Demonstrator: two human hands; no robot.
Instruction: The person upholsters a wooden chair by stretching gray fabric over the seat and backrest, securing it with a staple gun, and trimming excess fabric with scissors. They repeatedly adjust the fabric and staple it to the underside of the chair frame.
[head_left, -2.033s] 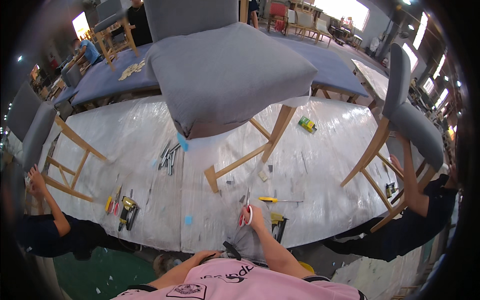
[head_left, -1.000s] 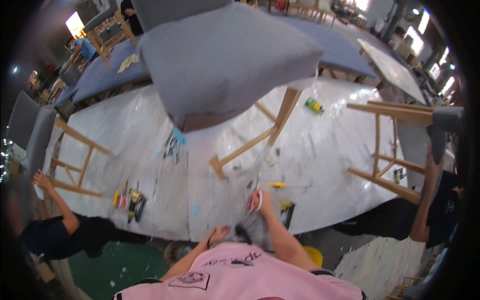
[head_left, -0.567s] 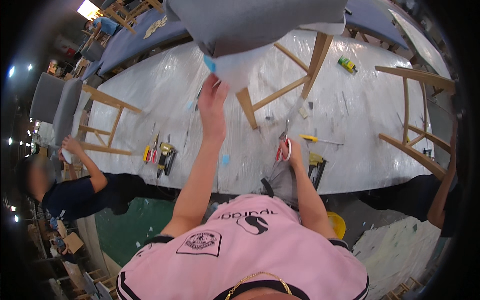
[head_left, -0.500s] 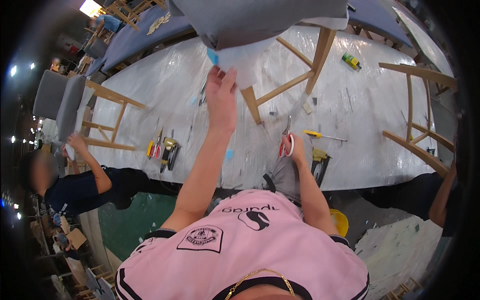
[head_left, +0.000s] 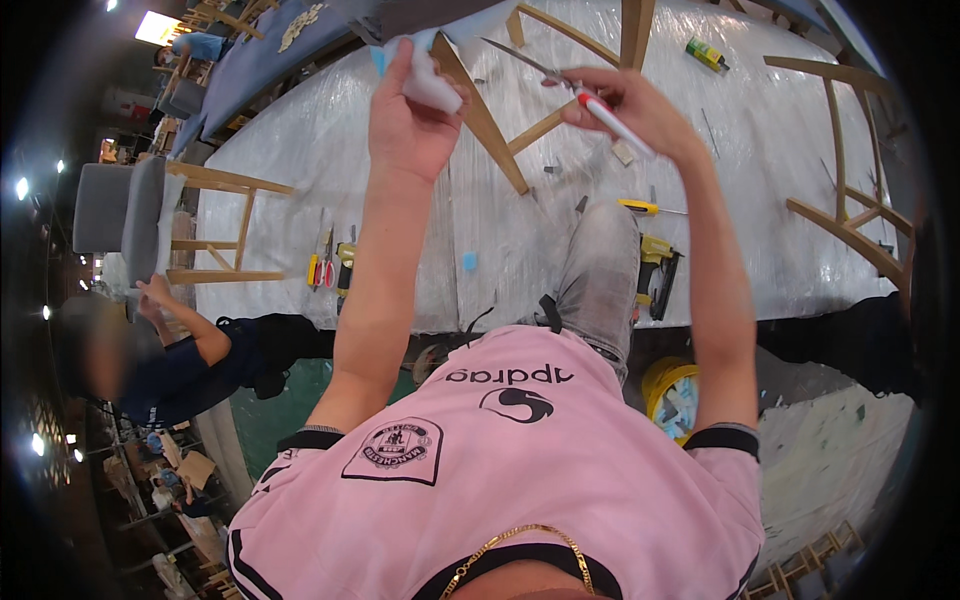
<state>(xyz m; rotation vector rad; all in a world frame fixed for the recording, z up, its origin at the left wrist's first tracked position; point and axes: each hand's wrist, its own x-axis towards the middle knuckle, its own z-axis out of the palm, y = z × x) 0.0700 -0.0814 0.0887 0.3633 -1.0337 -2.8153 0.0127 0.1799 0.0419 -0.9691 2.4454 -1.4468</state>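
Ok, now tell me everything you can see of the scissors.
The scissors have long, thin grey blades, metal by their look, and a red and white handle, seemingly plastic. The right hand holds them at the handle, above the table. They slant, tip pointing left and away from the person, near the chair. Whether the blades are parted, or the tip touches anything, is hard to tell.

The pink shirt [head_left: 600,490] bears black lettering [head_left: 510,377] — plus a lettered crest [head_left: 395,450].
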